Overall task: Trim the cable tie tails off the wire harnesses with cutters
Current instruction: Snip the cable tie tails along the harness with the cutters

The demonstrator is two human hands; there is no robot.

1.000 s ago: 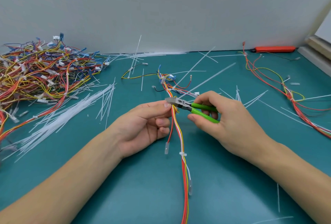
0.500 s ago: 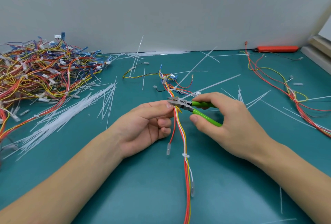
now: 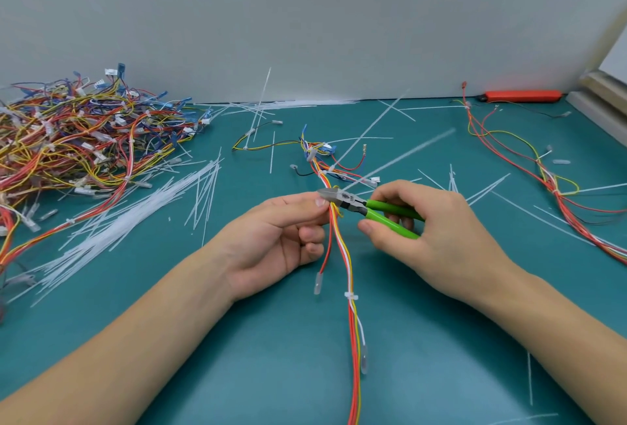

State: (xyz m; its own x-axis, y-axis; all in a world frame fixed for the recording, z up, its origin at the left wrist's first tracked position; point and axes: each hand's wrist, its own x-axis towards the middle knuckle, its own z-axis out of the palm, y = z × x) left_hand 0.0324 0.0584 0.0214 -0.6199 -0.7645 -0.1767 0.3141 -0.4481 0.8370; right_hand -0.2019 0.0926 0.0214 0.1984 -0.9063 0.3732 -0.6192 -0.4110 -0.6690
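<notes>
Left hand [image 3: 271, 238]: index finger and thumb pinch the wire harness [image 3: 342, 255] at the fingertips; remaining fingers curl in toward the palm. The harness is a bundle of red, yellow, orange and white wires that runs from beyond the fingertips, passes between them and trails down toward the person.

Right hand [image 3: 427, 238]: fingers wrap the green handles of the cutters [image 3: 366, 207], thumb underneath. The metal nose points left and sits against the harness right at the left fingertips. Whether the blades are closed cannot be read from this view.

Below the left fingers, one red lead ends in a clear sleeve, and a white cable tie [image 3: 351, 296] binds the bundle further down.

Surface: teal bench mat [image 3: 237, 356], matte, meeting a plain pale wall [image 3: 305, 17] at the back. Loose white tie tails [image 3: 112, 231] lie fanned out to the left of the left hand; more lie scattered beyond both sets of fingers. Far left, a tangled pile of harnesses [image 3: 84, 139]. Right of the right hand, well apart, another harness [image 3: 543, 180] lies stretched out. An orange bar-shaped object [image 3: 522, 96] rests against the wall, back right.
</notes>
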